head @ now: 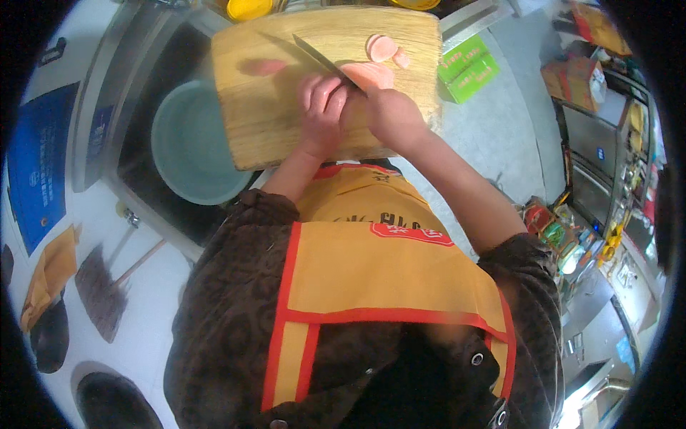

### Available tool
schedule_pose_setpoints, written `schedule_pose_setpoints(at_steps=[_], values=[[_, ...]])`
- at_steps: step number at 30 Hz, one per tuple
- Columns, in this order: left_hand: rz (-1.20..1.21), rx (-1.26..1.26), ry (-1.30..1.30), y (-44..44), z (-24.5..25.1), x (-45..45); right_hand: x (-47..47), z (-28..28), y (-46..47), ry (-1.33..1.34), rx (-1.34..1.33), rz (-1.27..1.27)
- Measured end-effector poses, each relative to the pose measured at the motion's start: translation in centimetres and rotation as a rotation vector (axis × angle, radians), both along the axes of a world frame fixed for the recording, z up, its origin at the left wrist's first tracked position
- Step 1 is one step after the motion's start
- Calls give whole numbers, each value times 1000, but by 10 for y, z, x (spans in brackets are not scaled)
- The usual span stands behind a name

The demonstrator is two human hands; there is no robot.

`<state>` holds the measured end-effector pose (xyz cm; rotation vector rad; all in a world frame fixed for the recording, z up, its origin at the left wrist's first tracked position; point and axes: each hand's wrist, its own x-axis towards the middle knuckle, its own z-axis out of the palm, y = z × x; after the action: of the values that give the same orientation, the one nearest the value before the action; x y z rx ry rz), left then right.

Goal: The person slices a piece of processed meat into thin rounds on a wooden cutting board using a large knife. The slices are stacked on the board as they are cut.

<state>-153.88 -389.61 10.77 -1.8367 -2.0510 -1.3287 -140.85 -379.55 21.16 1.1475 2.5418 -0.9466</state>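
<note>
My right hand (pixel 396 118) grips a kitchen knife (pixel 320 56), its dark blade pointing to the far left across the wooden cutting board (pixel 257 123). Beside the blade my left hand (pixel 324 104) rests with curled fingers; whether it holds anything under them is hidden. Against the blade's right side lies pink sausage-like meat (pixel 372 74), apparently in overlapping slices. Several round pink slices (pixel 383 48) sit farther back on the board. Over on its left part is a smaller, blurred pink piece (pixel 269 66).
A pale green basin (pixel 187 145) stands left of the board, in a dark sink-like recess. To the right is a green box (pixel 469 69) bearing writing. Yellow lids (pixel 249 8) show behind the board. A broom (pixel 104 292) is at lower left, a metal shelf unit (pixel 595 128) at far right.
</note>
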Motion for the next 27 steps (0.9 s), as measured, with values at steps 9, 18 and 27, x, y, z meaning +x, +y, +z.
schedule_pose_setpoints(at_steps=[9, 18, 27], values=[[0, 40, 51, 1, 8, -4, -5, 14, -3, 215, -33, -142], [-1, 38, -2, 0, 17, -3, 39, 47, -6, 98, 2, -116], [-51, 69, -36, 3, 23, -9, 57, 58, -19, 19, -46, -87]])
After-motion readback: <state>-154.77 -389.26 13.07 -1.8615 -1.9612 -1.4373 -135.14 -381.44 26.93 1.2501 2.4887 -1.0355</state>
